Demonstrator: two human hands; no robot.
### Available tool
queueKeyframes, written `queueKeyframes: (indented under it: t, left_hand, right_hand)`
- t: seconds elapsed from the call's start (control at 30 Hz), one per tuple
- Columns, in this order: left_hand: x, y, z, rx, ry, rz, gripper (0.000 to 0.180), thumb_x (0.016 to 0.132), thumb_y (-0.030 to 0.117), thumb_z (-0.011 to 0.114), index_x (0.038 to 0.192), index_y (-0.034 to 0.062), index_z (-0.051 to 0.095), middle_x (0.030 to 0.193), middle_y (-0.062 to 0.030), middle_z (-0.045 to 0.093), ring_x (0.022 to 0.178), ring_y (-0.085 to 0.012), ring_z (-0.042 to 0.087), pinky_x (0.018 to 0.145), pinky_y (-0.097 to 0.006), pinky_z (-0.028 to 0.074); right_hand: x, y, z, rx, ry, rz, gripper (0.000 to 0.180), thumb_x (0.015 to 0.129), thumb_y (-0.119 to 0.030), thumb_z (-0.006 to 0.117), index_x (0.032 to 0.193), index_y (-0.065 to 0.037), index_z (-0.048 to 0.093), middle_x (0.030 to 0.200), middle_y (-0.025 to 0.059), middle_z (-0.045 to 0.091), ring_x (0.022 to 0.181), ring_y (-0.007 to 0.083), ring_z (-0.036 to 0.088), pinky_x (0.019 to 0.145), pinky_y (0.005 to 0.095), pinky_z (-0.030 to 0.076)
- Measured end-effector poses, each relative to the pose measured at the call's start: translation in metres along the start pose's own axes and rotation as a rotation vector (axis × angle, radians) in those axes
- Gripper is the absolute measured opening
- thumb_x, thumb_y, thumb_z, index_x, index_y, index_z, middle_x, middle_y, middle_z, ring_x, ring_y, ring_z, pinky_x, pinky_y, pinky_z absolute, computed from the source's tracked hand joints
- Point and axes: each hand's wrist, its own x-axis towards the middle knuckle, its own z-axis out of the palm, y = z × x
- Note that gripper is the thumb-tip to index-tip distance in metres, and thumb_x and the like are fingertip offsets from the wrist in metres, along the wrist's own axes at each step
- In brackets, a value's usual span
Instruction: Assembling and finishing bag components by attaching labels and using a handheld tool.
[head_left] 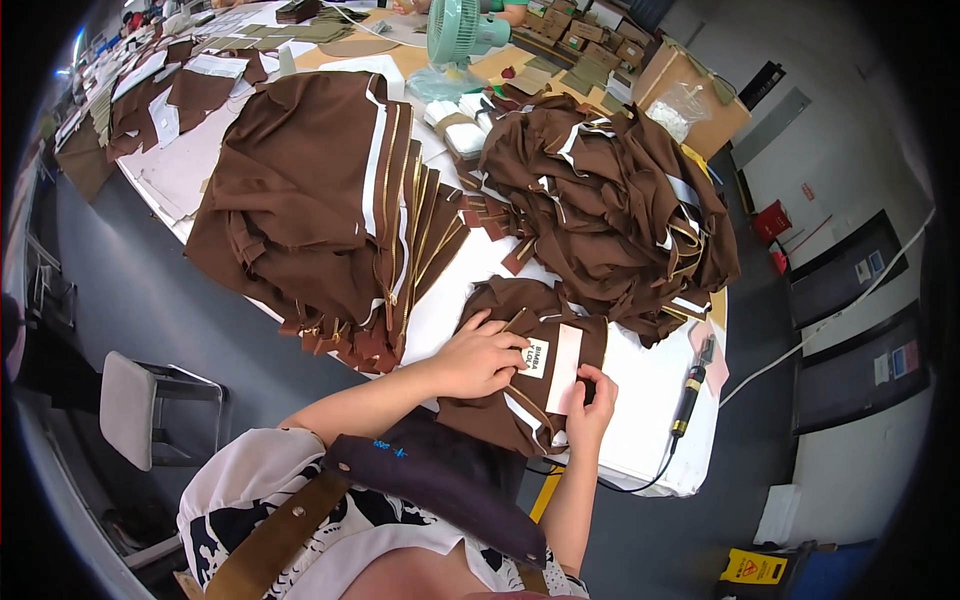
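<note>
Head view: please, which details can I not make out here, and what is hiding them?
All in the head view:
The brown cloth directly under the left hand: hidden by the palm and fingers.
Whether the right hand pinches the pink strip: its curled fingers cover the contact.
Most lower layers of the brown stack: covered by its top piece.
The person beyond the fan: cut off by the top edge.

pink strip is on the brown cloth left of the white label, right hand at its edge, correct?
No: the head view shows the pink strip right of the white label; it is on the brown cloth, the right hand at its edge.
</note>
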Motion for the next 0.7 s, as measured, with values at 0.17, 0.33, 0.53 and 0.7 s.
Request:
queueKeyframes:
  t: [0.17, 0.33, 0.53, 0.7]
  left_hand:
    - [0.016, 0.023, -0.013, 0.130, -0.108, -0.058, 0.027, 0.089, 0.034, 0.064, 0.090, 0.0104, 0.078, 0.119, -0.0080, 0.066, 0.121, -0.0312, 0.053, 0.115, -0.067, 0.017]
    - [0.037, 0.033, -0.010, 0.458, -0.005, 0.070, 0.023, 0.077, 0.032, 0.074, 0.084, 0.0103, 0.078, 0.126, -0.0073, 0.065, 0.124, -0.0318, 0.052, 0.115, -0.072, 0.009]
    - [0.048, 0.009, -0.003, 0.459, -0.201, -0.063, 0.043, 0.074, 0.019, 0.068, 0.116, 0.0103, 0.069, 0.137, -0.0085, 0.060, 0.137, -0.0377, 0.042, 0.116, -0.072, 0.004]
    - [0.052, 0.005, -0.003, 0.428, -0.178, -0.076, 0.036, 0.077, 0.012, 0.063, 0.112, 0.0067, 0.071, 0.135, -0.0101, 0.060, 0.138, -0.0381, 0.041, 0.116, -0.071, 0.002]
  right_hand:
    - [-0.001, 0.004, -0.001, -0.060, -0.029, -0.059, 0.029, 0.085, -0.003, 0.060, 0.113, -0.003, 0.066, 0.113, 0.0120, 0.068, 0.115, 0.0322, 0.056, 0.103, 0.0419, 0.043]
    - [-0.001, 0.004, -0.002, -0.103, -0.071, -0.094, 0.031, 0.086, -0.006, 0.060, 0.116, -0.006, 0.068, 0.122, 0.0090, 0.068, 0.124, 0.0330, 0.054, 0.107, 0.0438, 0.040]
    - [0.001, 0.006, 0.001, -0.130, -0.061, -0.128, 0.030, 0.086, -0.004, 0.059, 0.115, -0.006, 0.069, 0.122, 0.0097, 0.068, 0.123, 0.0323, 0.055, 0.107, 0.0423, 0.041]
    - [0.003, 0.007, 0.003, -0.168, -0.066, -0.173, 0.030, 0.086, -0.004, 0.060, 0.115, -0.006, 0.069, 0.122, 0.0080, 0.069, 0.122, 0.0327, 0.055, 0.106, 0.0427, 0.041]
